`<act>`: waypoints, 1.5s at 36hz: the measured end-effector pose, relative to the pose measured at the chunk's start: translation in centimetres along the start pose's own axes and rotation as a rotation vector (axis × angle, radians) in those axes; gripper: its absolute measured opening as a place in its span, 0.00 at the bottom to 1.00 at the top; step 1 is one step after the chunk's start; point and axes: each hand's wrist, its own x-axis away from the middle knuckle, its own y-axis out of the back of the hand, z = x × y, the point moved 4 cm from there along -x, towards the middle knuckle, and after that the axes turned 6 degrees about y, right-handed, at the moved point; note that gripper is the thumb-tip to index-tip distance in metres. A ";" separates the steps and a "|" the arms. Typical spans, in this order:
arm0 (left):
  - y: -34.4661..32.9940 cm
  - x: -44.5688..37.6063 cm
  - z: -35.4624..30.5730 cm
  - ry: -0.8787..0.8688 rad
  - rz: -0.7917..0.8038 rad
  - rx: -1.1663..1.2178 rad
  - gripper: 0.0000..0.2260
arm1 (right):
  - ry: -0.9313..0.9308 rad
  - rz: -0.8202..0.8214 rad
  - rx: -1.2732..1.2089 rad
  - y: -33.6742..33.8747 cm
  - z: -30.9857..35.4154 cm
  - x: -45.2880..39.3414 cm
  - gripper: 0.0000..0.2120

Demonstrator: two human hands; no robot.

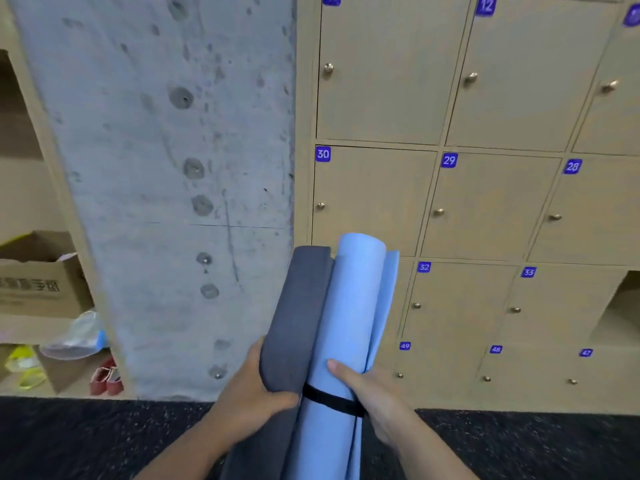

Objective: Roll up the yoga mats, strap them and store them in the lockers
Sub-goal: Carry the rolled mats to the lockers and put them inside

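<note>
I carry two rolled yoga mats side by side, pointing away from me toward the lockers. My left hand (256, 386) grips the dark grey mat (298, 313) from the left. The light blue mat (349, 323) is held by my right hand (367, 389), thumb laid across its top. A black strap (329, 400) circles the blue mat just below my thumb. A loose flap of blue mat sticks out on the right side. The wooden lockers (485, 202) with blue number tags stand straight ahead, doors closed.
A grey concrete pillar (173, 185) rises left of the lockers. Further left, open shelves hold a cardboard box (38, 278), plastic bags and red shoes (105, 379). One locker compartment at the right edge (623, 306) stands open. Dark speckled flooring (86, 441) lies underfoot.
</note>
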 end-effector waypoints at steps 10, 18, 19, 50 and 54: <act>4.3 -15.7 -0.9 -0.050 -0.166 -0.107 0.37 | 0.103 -0.090 0.223 0.9 -0.8 -19.0 0.34; 6.1 -29.6 -2.8 -0.044 -0.299 -0.082 0.40 | 0.151 0.033 0.308 1.0 0.8 -36.7 0.32; 6.1 -30.9 -3.3 -0.038 -0.304 -0.067 0.40 | 0.167 0.038 0.320 1.2 1.2 -38.7 0.31; 14.6 -43.7 -3.4 0.003 -0.490 0.085 0.43 | 0.564 0.105 1.148 -6.0 8.7 -60.6 0.39; 15.2 -42.8 -3.8 -0.021 -0.465 0.042 0.43 | 0.544 0.059 1.279 -6.1 8.7 -59.3 0.40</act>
